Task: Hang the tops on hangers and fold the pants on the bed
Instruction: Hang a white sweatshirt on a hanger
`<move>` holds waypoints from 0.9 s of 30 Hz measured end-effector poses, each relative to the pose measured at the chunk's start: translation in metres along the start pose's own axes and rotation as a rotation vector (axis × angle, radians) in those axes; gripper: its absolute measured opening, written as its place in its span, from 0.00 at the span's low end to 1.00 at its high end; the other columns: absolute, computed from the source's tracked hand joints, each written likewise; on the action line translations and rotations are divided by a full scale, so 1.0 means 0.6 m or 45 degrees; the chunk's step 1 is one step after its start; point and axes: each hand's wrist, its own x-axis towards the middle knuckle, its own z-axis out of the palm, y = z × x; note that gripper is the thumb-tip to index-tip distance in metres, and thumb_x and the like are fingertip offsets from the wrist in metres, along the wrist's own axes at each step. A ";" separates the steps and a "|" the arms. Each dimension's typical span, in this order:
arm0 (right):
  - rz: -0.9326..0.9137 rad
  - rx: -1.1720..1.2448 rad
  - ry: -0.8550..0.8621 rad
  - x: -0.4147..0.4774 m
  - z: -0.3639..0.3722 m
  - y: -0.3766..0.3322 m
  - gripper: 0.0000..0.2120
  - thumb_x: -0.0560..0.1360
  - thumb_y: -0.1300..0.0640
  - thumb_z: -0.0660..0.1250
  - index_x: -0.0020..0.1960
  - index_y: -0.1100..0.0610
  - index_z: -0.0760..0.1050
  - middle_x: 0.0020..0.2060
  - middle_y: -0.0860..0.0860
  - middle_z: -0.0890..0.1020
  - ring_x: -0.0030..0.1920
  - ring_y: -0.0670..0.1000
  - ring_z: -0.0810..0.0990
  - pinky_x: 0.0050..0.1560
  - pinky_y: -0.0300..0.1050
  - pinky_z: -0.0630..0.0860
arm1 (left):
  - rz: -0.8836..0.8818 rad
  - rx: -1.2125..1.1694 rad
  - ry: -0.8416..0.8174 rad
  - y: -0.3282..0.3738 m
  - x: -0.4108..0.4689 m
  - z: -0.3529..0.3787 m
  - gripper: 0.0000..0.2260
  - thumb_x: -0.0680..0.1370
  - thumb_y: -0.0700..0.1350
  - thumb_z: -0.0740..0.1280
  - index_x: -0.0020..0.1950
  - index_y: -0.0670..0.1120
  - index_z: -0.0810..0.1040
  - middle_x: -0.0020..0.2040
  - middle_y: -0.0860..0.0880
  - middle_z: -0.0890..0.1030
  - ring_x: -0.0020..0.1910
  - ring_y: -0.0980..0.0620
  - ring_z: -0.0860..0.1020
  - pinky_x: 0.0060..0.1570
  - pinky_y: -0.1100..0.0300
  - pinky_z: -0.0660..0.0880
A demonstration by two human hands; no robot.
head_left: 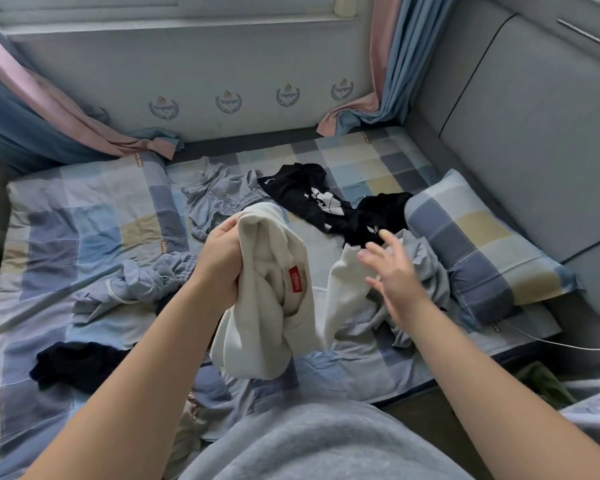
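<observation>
Print on the white top's (257, 323) red label (295, 279), just right of the left grip (222, 258), is too small to read; the right grip's (395, 278) fingers (390, 239) are blurred.

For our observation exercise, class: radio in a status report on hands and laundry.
Left hand grips white garment, held up. Right hand open over grey garment. No hanger in view.

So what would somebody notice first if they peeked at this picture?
The white garment bunched in the left hand, right in the middle, showing a red label. Beside it the right hand is spread open over crumpled grey clothes. Behind them a black top lies on the checked bed.
</observation>
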 end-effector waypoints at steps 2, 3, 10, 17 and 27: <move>-0.033 -0.225 -0.314 -0.020 0.033 0.007 0.42 0.70 0.39 0.74 0.78 0.39 0.57 0.75 0.45 0.67 0.72 0.47 0.66 0.69 0.52 0.66 | -0.005 -0.001 -0.090 0.006 -0.006 0.007 0.16 0.80 0.36 0.65 0.36 0.48 0.86 0.36 0.47 0.84 0.32 0.52 0.81 0.32 0.63 0.78; -0.038 -0.314 -0.424 -0.028 0.051 0.011 0.41 0.67 0.38 0.75 0.76 0.38 0.60 0.74 0.43 0.68 0.72 0.45 0.67 0.69 0.51 0.66 | -0.010 0.015 -0.140 0.007 -0.009 0.010 0.16 0.80 0.36 0.65 0.36 0.48 0.86 0.35 0.46 0.83 0.32 0.53 0.80 0.32 0.64 0.78; -0.196 -0.637 -0.336 -0.009 0.079 0.003 0.11 0.80 0.54 0.68 0.42 0.58 0.76 0.35 0.49 0.81 0.41 0.51 0.80 0.49 0.56 0.78 | 0.023 0.141 -0.090 0.022 -0.007 -0.008 0.07 0.75 0.42 0.71 0.40 0.50 0.87 0.37 0.47 0.84 0.36 0.53 0.81 0.34 0.62 0.78; 0.057 -0.180 -0.125 0.019 0.045 -0.044 0.16 0.80 0.60 0.66 0.33 0.56 0.77 0.29 0.52 0.76 0.30 0.50 0.74 0.35 0.45 0.70 | 0.032 0.693 0.133 -0.036 0.030 -0.032 0.14 0.80 0.46 0.68 0.66 0.49 0.75 0.65 0.48 0.76 0.63 0.50 0.75 0.62 0.54 0.73; 0.115 0.257 0.102 -0.013 0.040 -0.098 0.10 0.81 0.57 0.65 0.44 0.60 0.82 0.34 0.53 0.82 0.33 0.50 0.81 0.35 0.42 0.77 | -0.071 0.951 -0.615 -0.084 -0.034 0.055 0.18 0.72 0.59 0.76 0.56 0.55 0.76 0.54 0.54 0.82 0.53 0.60 0.81 0.49 0.65 0.77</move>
